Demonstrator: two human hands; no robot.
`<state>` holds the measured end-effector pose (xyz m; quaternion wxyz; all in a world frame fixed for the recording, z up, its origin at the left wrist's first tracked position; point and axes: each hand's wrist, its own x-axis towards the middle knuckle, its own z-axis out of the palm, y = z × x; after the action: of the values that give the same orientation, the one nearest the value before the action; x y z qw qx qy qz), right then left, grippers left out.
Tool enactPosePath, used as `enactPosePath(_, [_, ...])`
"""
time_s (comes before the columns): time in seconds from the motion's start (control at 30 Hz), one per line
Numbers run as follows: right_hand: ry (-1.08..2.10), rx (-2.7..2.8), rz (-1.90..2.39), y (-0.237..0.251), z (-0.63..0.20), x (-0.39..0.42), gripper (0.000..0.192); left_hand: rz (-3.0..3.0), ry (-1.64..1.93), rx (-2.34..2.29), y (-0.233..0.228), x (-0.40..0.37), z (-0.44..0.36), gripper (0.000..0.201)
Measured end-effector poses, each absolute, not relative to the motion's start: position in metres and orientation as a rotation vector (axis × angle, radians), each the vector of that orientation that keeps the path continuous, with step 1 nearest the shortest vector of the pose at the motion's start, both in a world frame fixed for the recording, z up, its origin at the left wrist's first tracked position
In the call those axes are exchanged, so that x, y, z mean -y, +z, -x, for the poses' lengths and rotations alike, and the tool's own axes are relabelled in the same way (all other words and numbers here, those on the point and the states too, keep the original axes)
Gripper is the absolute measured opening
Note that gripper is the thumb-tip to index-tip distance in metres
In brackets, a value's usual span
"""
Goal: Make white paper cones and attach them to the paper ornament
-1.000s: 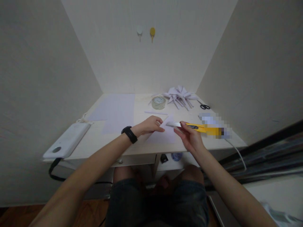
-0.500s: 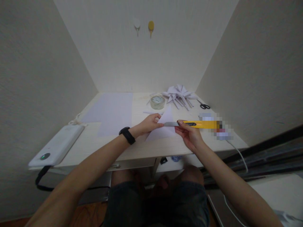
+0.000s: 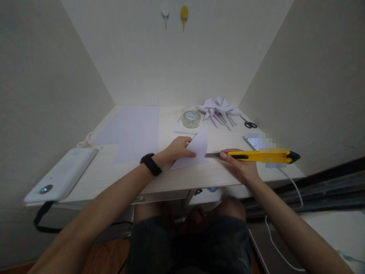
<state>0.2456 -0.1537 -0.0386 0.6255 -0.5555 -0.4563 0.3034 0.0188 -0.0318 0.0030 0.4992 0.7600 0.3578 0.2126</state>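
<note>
At the far left edge of the desk [image 3: 182, 179] lies a white power bank [image 3: 61, 175] with a small lit indicator, a black cable hanging below it. Next along, flat white sheets [image 3: 134, 129] rest on the surface, untouched.

The left hand [image 3: 178, 148], a black band on its wrist, presses down on a folded sheet of paper [image 3: 195, 150]. Fingers are closed flat on the near left part of the sheet, pinning it to the desk. The sheet is white, folded into a pointed, triangular shape, its tip aimed away from the person. It sits near the front middle of the desk.

The right hand [image 3: 242, 165] is wrapped around a yellow utility knife [image 3: 251, 155], blade extended and pointing left, its tip just beside the paper's right edge. No cut line is visible on the sheet; judged from this, cutting is not yet finished.

Behind, a tape roll [image 3: 191, 118] stands near a heap of folded paper pieces [image 3: 219, 110], suggesting several are complete. Black-handled scissors [image 3: 249, 123] lie at the far right.
</note>
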Motion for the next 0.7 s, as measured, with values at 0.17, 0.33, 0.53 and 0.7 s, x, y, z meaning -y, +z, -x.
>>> enactPosePath(0.17, [0.572, 1.283, 1.402, -0.029, -0.245, 0.161, 0.024, -1.915, 0.500, -0.914, 0.001, 0.028, -0.019, 0.030])
enactPosePath(0.33, [0.553, 1.344, 1.430, -0.012, -0.236, 0.164, 0.026, -1.926, 0.503, -0.967, 0.001, 0.028, -0.021, 0.031])
enactPosePath(0.53, [0.537, 1.328, 1.409, -0.014, -0.236, 0.164, 0.023, -1.906, 0.504, -0.990, 0.003, 0.030, -0.022, 0.030])
enactPosePath(0.7, [0.500, 1.347, 1.433, -0.016, -0.238, 0.163, 0.021, -1.888, 0.514, -0.954, 0.000, 0.029, -0.021, 0.030])
